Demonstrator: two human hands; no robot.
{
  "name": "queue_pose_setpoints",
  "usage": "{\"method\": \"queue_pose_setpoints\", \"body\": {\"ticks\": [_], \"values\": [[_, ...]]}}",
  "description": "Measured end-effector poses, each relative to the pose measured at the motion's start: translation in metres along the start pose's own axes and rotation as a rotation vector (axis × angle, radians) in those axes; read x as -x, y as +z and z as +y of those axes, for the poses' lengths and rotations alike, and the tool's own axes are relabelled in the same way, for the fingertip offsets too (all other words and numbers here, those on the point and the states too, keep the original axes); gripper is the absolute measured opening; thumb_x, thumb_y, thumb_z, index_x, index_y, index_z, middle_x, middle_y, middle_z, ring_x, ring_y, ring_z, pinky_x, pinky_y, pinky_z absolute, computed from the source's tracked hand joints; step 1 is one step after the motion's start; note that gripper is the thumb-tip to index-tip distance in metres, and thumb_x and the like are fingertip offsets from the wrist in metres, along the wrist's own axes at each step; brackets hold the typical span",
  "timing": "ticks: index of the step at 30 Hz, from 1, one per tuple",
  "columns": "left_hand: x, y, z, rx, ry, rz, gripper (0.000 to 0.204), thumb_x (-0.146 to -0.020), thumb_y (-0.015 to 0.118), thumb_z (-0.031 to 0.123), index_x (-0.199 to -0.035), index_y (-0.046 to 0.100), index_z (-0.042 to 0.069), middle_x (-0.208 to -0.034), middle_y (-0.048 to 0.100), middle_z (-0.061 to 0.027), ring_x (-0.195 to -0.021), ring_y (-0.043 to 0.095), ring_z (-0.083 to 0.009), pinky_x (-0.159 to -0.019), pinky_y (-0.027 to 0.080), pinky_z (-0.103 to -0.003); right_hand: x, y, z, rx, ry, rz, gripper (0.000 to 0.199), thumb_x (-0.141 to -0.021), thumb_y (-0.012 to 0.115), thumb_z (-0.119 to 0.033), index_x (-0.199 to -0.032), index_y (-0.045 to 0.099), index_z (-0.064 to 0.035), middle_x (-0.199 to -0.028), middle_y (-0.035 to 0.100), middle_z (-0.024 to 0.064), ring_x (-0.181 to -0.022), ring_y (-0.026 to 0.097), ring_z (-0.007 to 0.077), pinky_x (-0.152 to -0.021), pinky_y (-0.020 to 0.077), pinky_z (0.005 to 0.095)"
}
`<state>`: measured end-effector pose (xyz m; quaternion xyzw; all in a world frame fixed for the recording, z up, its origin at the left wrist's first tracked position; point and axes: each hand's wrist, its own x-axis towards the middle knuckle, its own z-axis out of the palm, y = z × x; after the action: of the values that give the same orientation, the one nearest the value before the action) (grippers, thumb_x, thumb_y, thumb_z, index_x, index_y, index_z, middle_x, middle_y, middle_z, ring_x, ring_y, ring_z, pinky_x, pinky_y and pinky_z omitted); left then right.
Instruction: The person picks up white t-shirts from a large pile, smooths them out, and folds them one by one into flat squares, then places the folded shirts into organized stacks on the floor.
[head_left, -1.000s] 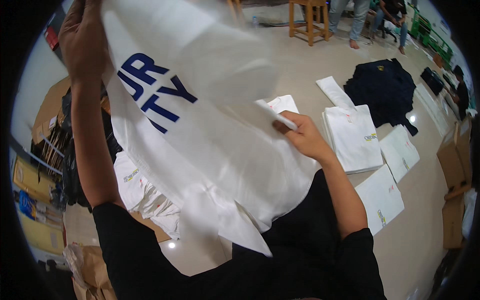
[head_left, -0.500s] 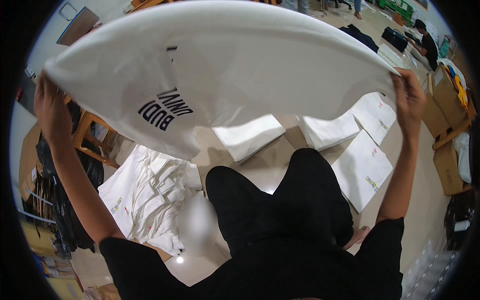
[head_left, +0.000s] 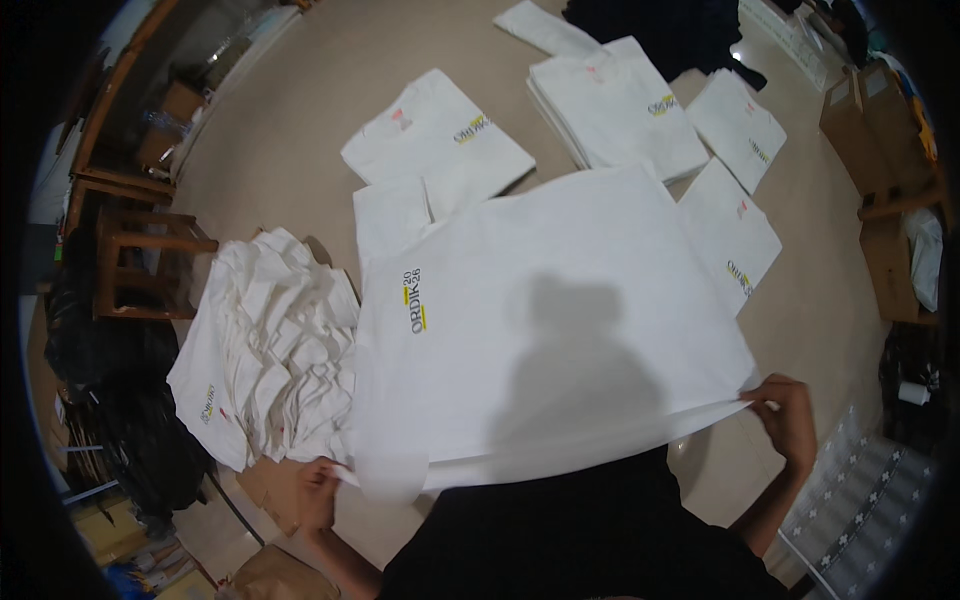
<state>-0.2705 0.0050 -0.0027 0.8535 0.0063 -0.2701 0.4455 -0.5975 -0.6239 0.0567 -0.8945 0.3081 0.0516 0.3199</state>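
A white T-shirt (head_left: 470, 370) with a small dark and yellow print lies stretched out before me, its near edge lifted toward my body. My left hand (head_left: 318, 492) pinches that edge at the left corner. At the right corner, my right hand (head_left: 786, 415) grips the same edge between thumb and fingers. Just left of the shirt is a rumpled heap of white shirts (head_left: 285, 340). Beyond its far edge lie a folded white shirt (head_left: 435, 125) and a stack of folded shirts (head_left: 620, 115). Two more folded shirts, a nearer one (head_left: 730, 225) and a farther one (head_left: 740, 125), rest at the right.
Dark cloth (head_left: 670, 35) lies on the tiled floor at the far side. A wooden stool (head_left: 150, 250) and black plastic bags (head_left: 130, 430) stand along the left. Cardboard boxes (head_left: 870, 135) line the right, with a patterned sheet (head_left: 850, 505) nearer me.
Both hands have come down and toward me, still holding the shirt. Raised and billowing before, it now lies low over the floor with a different print showing. My view has tilted downward.
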Motion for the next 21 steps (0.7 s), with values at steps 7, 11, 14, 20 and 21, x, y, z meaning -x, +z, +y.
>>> {"method": "queue_pose_setpoints", "body": {"ticks": [7, 11, 14, 20, 21], "values": [[-0.069, 0.027, -0.040, -0.176, -0.226, -0.324, 0.027, -0.108, 0.056, 0.019, -0.121, 0.067, -0.002, -0.098, 0.070, -0.0017, -0.090, 0.061, -0.0117, -0.086, 0.050, -0.029, -0.067, 0.063, 0.088, -0.259, 0.213, -0.368, 0.018, -0.089, 0.076, -0.009, -0.101, 0.075, 0.0045, -0.080, 0.072, 0.0068, -0.074, 0.065, 0.0138, -0.070, 0.0524, 0.0337], [-0.188, 0.084, 0.005, -0.117, 0.108, 0.117, 0.053, -0.112, 0.049, 0.043, -0.130, 0.064, -0.005, -0.127, 0.069, -0.0160, -0.114, 0.063, -0.0222, -0.101, 0.047, -0.035, -0.192, 0.122, 0.083, -0.664, 0.193, 0.111, 0.054, -0.105, 0.062, -0.044, -0.114, 0.072, 0.0078, -0.091, 0.068, 0.0072, -0.086, 0.059, 0.0158, -0.080, 0.0487, 0.0334], [-0.280, 0.102, 0.015, 0.077, -0.200, 0.106, 0.055, -0.112, 0.048, 0.047, -0.124, 0.067, -0.003, -0.110, 0.073, -0.0123, -0.100, 0.067, -0.0204, -0.089, 0.051, -0.036, -0.291, 0.145, 0.077, -0.647, 0.471, -0.132, 0.063, -0.103, 0.061, -0.054, -0.121, 0.071, 0.0045, -0.104, 0.073, 0.0103, -0.093, 0.066, 0.0191, -0.088, 0.0527, 0.0323], [-0.337, 0.109, 0.013, 0.166, -0.162, -0.058, 0.049, -0.110, 0.051, 0.049, -0.110, 0.071, 0.004, -0.087, 0.069, -0.0014, -0.071, 0.064, -0.0151, -0.063, 0.051, -0.031, -0.382, 0.173, 0.078, -1.161, 0.604, -0.179, 0.056, -0.095, 0.078, -0.044, -0.126, 0.067, 0.0013, -0.119, 0.073, 0.0129, -0.104, 0.071, 0.0225, -0.093, 0.0592, 0.0363], [-0.333, 0.112, 0.017, 0.171, -0.173, -0.025, 0.048, -0.110, 0.051, 0.048, -0.110, 0.071, 0.005, -0.084, 0.068, -0.0005, -0.068, 0.062, -0.0137, -0.060, 0.050, -0.030, -0.383, 0.172, 0.080, -1.261, 0.590, -0.170, 0.056, -0.094, 0.081, -0.040, -0.128, 0.065, 0.0011, -0.120, 0.073, 0.0127, -0.105, 0.071, 0.0231, -0.094, 0.0599, 0.0365]]}}
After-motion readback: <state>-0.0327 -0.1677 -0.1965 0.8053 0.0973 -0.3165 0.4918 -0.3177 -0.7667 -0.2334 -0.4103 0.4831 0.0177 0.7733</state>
